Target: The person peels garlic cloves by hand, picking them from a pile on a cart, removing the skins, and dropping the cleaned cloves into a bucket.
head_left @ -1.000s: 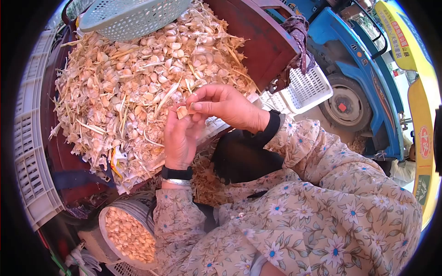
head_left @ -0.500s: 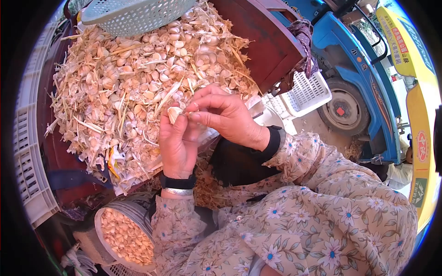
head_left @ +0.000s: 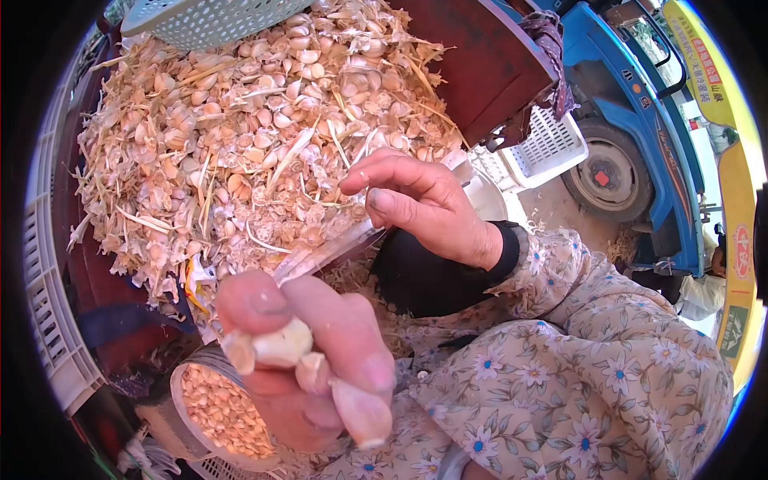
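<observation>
My left hand (head_left: 328, 320) is close to the camera, its fingers closed around several garlic cloves (head_left: 284, 344). A peeled, pale clove sits between the fingertips, and a clove with pinkish skin (head_left: 364, 412) pokes out lower down. My right hand (head_left: 428, 200) hovers at the near edge of the garlic heap (head_left: 240, 136), thumb and forefinger apart. A small pale fleck shows near its forefinger tip. Loose cloves, dry skins and stalks make up the heap. Below and left, partly behind my left hand, stands a bucket (head_left: 178, 392) full of cloves.
A pale green plastic basket (head_left: 212, 24) rests at the back of the heap. White crates stand at the left (head_left: 52, 304) and right (head_left: 552, 148). Beyond a dark red panel (head_left: 488, 64) is a blue vehicle (head_left: 608, 72). A yellow printed banner (head_left: 736, 200) hangs far right.
My left hand has come down and much nearer the camera, now showing several cloves in its grip. My right hand has parted from it and moved slightly right, its fingers opening.
</observation>
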`<state>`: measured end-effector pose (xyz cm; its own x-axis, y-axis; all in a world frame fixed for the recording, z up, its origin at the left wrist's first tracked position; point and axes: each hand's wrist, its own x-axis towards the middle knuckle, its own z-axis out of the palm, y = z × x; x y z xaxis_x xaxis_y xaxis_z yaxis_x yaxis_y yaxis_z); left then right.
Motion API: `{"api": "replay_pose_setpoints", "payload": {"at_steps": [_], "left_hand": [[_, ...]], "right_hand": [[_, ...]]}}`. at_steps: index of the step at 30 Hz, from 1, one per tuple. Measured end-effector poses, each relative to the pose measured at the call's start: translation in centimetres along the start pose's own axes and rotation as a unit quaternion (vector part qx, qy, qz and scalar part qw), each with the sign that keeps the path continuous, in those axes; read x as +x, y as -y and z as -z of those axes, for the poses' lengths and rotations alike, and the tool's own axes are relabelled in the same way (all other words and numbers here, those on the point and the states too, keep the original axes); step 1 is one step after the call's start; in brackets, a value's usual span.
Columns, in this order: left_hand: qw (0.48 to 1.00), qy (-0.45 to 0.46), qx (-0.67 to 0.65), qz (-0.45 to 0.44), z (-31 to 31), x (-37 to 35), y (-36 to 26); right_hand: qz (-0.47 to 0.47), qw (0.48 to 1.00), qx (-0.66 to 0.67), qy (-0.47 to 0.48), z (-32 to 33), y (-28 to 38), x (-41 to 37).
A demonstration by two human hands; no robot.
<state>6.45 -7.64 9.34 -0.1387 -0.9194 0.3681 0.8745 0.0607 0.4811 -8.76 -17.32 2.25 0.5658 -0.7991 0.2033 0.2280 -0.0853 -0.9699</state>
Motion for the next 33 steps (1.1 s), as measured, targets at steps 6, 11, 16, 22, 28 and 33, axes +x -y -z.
{"api": "replay_pose_setpoints", "payload": {"at_steps": [6,11,16,22,28,33], "left_hand": [[0.994,0.035,-0.099,0.039,-7.3,1.1,-0.9],[0.99,0.076,-0.121,0.015,-7.1,-1.6,0.5],[0.992,0.058,-0.104,0.028,-10.3,-1.8,1.6],[0.98,0.061,-0.093,0.163,-13.2,-0.6,1.4],[0.99,0.009,-0.07,0.125,-13.4,-3.4,2.3],[0.982,-0.181,0.047,0.017,-9.5,-4.9,4.1]], "right_hand": [[-0.052,0.998,0.024,-0.023,0.3,-0.2,-0.6],[-0.065,0.997,0.042,-0.024,0.4,0.3,-1.8],[-0.096,0.995,0.039,-0.005,0.7,1.9,-3.4],[-0.049,0.997,0.056,0.02,1.2,2.7,-5.8],[-0.049,0.995,0.09,-0.02,1.6,4.6,-7.6],[-0.006,0.992,0.122,0.017,1.4,8.5,-8.2]]}}
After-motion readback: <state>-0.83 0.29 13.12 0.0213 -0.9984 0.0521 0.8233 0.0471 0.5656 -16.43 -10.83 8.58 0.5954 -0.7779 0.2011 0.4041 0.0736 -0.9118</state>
